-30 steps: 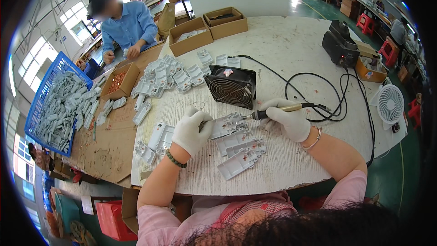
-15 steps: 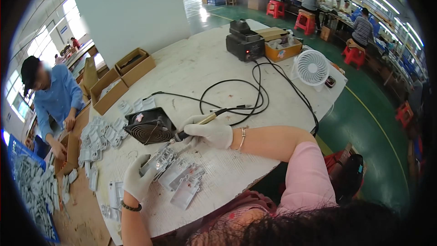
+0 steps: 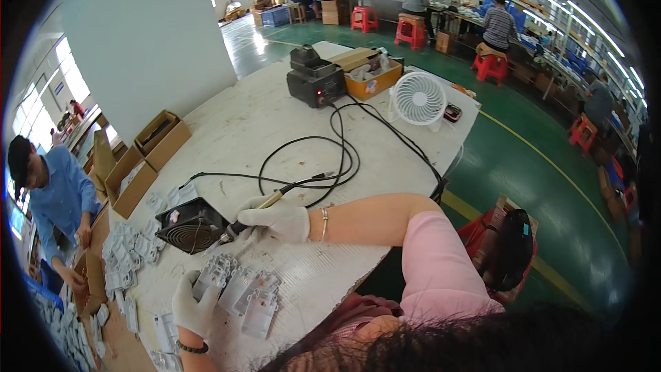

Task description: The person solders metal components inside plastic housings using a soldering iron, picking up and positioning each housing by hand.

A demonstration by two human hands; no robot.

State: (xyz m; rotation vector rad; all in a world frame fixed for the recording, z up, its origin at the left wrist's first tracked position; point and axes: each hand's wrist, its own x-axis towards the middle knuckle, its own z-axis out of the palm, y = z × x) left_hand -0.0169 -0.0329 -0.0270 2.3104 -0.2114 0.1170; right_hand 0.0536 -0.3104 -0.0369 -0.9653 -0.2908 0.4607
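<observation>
The view swings right and the soldering iron (image 3: pixel 267 201) comes away from the work, its tip now up beside the black square fan (image 3: pixel 193 229)! The right hand (image 3: pixel 279 220), gloved in white, has it firmly, fingers closed around the grip, black cable (image 3: pixel 351 158) looping off behind. Down below, the left hand (image 3: pixel 193 306), gloved too, has thumb and fingers closed on the near-left end of a gray case (image 3: pixel 217 269), which lies on the white tabletop (image 3: pixel 248 114). And just right of that, more gray cases (image 3: pixel 258 313), side by side, reddish bits showing on them! Left of the fan, a heap of gray cases (image 3: pixel 124 255) spreads out. Across the table sits a black unit (image 3: pixel 317 86), red light glowing, an orange-sided box (image 3: pixel 372 85) next to it, then a white round fan (image 3: pixel 418 100). Over at far left, a co-worker in a blue shirt (image 3: pixel 65 186) reaches into a cardboard box (image 3: pixel 89 282).
</observation>
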